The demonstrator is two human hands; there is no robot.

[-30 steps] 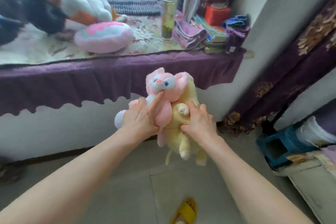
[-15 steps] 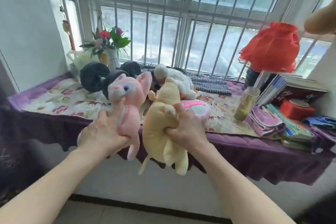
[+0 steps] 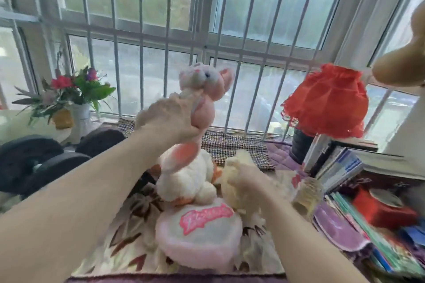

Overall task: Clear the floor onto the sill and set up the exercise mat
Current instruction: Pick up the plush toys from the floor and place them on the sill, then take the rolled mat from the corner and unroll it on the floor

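Over the sill, we have now carried both toys up from floor level: left hand grip closed on the pink plush, right hand grip closed on the yellow plush, so release remains.

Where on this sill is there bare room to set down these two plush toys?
Bare floral cloth lies between the black dumbbells and the round pink cushion. The right side is crowded: glass jar, books, red lamp.

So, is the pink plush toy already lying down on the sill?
No, the left hand holds the pink plush toy up in the air, above the white plush on the sill.
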